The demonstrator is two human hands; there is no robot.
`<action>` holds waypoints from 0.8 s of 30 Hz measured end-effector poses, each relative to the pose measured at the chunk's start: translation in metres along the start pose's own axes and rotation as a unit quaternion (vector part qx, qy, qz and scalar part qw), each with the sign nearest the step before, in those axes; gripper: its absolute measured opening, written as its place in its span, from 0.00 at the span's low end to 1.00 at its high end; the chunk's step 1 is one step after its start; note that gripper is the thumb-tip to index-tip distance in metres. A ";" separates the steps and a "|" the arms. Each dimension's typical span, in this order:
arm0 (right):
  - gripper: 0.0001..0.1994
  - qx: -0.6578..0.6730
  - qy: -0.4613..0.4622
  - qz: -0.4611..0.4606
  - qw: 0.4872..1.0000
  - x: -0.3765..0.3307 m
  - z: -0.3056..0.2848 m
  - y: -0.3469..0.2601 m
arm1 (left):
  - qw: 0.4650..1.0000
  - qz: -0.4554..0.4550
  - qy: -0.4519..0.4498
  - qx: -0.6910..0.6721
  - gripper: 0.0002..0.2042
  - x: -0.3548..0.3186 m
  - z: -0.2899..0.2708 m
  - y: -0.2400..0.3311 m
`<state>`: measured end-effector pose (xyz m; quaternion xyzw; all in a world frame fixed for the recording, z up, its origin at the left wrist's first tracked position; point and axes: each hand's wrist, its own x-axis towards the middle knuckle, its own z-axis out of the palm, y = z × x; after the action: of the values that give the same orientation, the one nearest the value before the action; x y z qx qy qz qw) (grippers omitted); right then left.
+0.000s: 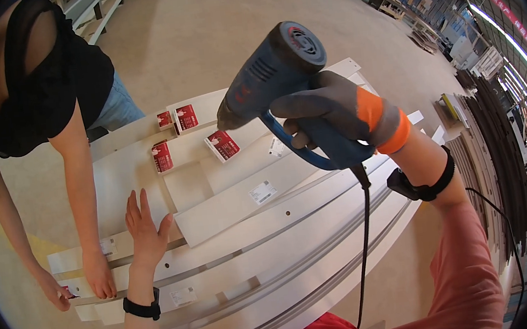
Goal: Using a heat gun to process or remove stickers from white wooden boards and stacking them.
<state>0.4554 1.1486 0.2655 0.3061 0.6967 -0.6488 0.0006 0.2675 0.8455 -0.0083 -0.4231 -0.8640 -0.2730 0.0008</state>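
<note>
Four red-and-white boxes [185,117] lie on white panels [284,227] (white labels [262,192] too).

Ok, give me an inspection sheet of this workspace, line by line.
Surface: long white panels stacked flat, with grooves and drilled holes.
Job's things: blue corded power tool raised over the panels.
Clutter: small red-and-white boxes and white stickers on the panels.
Hands: right hand, gloved grey and orange, grips the tool; left hand bare, flat on a panel.
Cables: black cord hangs from the tool.
Surroundings: another person's hands press the panels; concrete floor, stacked materials along the right.
</note>
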 end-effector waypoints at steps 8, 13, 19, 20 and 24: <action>0.19 -0.056 -0.035 -0.042 0.997 0.014 0.003 0.008 | 0.985 -0.105 -0.132 0.029 0.42 -0.019 0.006 -0.014; 0.17 -0.139 0.035 -0.032 0.989 0.013 0.006 0.001 | 0.965 -0.176 -0.186 0.056 0.43 -0.027 0.010 -0.037; 0.18 -0.093 0.039 0.004 0.995 -0.007 -0.005 -0.001 | 0.961 -0.174 -0.209 0.060 0.43 -0.035 0.012 -0.049; 0.18 -0.070 0.036 0.018 0.997 -0.011 -0.006 -0.002 | 0.963 -0.168 -0.202 0.056 0.43 -0.035 0.013 -0.049; 0.17 -0.068 0.040 0.007 0.997 -0.019 -0.001 -0.007 | 0.969 -0.155 -0.185 0.049 0.42 -0.040 0.017 -0.056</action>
<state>0.4684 1.1411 0.2796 0.3359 0.7365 -0.5871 -0.0017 0.2560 0.7968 -0.0583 -0.3269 -0.9164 -0.1443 -0.1805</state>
